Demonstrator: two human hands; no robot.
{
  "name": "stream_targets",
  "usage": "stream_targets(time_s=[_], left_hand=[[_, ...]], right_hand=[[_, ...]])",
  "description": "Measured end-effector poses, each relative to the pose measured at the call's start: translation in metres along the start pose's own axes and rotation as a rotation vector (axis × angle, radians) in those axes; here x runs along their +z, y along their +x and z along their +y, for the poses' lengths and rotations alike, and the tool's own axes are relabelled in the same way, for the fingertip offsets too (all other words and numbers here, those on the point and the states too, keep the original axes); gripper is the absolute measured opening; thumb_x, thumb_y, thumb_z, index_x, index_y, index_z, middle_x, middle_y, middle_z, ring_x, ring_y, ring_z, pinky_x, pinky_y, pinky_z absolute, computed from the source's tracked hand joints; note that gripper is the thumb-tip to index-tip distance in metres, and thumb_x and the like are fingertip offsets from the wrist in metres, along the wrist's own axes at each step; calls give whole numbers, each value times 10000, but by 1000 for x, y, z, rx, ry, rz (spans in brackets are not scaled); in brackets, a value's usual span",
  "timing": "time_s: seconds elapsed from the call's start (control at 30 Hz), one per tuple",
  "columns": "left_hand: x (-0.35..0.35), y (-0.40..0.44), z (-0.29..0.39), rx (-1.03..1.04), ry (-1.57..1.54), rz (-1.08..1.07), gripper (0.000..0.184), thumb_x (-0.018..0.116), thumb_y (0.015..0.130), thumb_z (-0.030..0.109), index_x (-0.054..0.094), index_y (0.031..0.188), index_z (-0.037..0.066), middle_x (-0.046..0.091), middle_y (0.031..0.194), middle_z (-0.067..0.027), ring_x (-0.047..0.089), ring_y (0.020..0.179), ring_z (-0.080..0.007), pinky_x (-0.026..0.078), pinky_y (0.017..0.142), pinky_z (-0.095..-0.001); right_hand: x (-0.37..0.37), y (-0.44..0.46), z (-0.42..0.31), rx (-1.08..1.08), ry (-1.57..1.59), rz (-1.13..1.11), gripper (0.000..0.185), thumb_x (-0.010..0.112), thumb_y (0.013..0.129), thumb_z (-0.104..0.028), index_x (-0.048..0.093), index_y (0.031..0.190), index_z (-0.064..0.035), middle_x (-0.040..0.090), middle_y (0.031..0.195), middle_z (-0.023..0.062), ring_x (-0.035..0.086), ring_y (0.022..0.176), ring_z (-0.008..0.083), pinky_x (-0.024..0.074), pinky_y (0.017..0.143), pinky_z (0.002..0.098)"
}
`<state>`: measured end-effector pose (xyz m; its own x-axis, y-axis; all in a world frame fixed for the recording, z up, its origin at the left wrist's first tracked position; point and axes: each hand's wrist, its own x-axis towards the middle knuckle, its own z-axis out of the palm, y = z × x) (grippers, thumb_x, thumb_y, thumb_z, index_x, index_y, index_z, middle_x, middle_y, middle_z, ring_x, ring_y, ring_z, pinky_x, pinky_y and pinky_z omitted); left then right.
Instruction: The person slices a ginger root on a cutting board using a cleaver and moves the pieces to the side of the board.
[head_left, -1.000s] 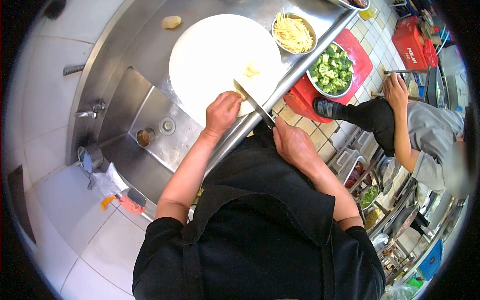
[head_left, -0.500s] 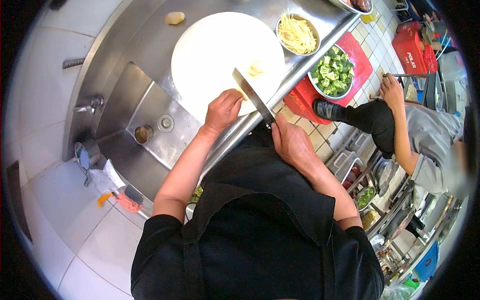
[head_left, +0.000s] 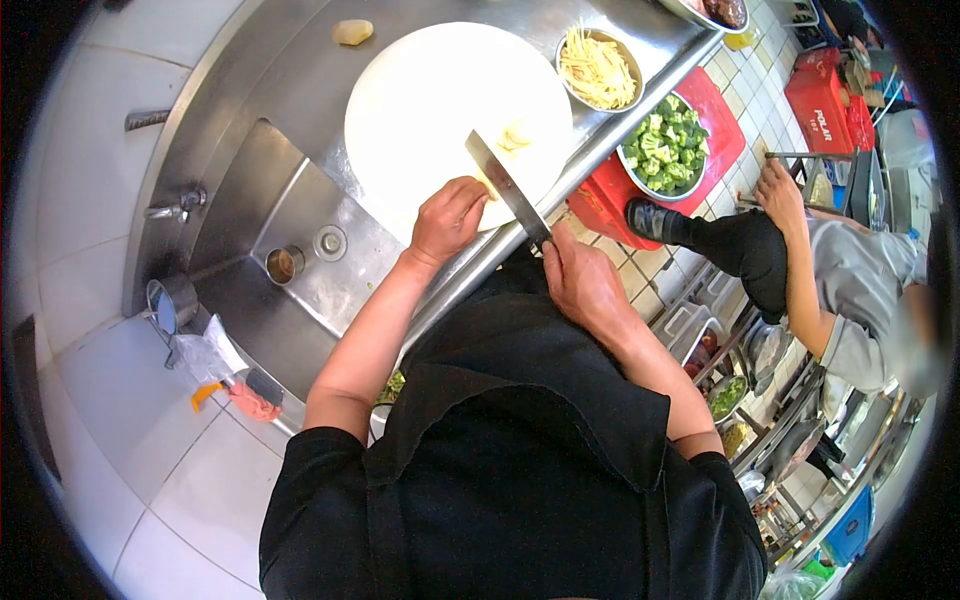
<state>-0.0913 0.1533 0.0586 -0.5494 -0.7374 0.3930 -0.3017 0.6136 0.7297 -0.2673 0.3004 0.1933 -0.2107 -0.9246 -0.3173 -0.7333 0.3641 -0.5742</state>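
A round white cutting board [head_left: 420,110] lies on the steel sink counter. My right hand [head_left: 582,280] is closed around the handle of a kitchen knife [head_left: 503,185], whose long blade points up and left across the board. Close against the blade, my left hand [head_left: 448,220] has its fingers curled down on a pale yellow piece, apparently potato, mostly hidden under the fingertips. On the blade's far side rests a small heap of pale cut potato slices [head_left: 516,136]. A steel bowl [head_left: 638,90] holding pale potato strips [head_left: 598,68] stands right of the board.
A peeled potato [head_left: 352,32] lies behind the board. Left is a sink basin [head_left: 300,220] with a small metal cup [head_left: 285,265]. Broccoli [head_left: 662,145] fills a bowl on a red crate [head_left: 722,120]. A person in grey [head_left: 850,270] sits at right, beside crowded shelving.
The view has shifted very slightly. Both hands and the knife keep nearly the same place on the board.
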Motion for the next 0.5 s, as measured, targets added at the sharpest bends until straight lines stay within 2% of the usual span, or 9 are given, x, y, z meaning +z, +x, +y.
stream_targets(time_s=[0.43,0.5], left_hand=[[0,0,-2,-8,-15,-17,142,782,932,81,781,1064,29,770,1085,-136,766,955,-294,628,828,-366],[-1,0,-2,-13,-21,-17,140,783,930,79,782,1061,29,770,1082,-136,766,958,-293,628,831,-367]], right_hand=[[2,4,3,-14,36,20,173,567,1073,-192,502,1063,-32,661,781,307,667,804,540,494,704,626],[0,5,2,-31,-18,-14,174,528,1081,-182,486,1089,-13,669,797,296,679,807,512,517,742,627]])
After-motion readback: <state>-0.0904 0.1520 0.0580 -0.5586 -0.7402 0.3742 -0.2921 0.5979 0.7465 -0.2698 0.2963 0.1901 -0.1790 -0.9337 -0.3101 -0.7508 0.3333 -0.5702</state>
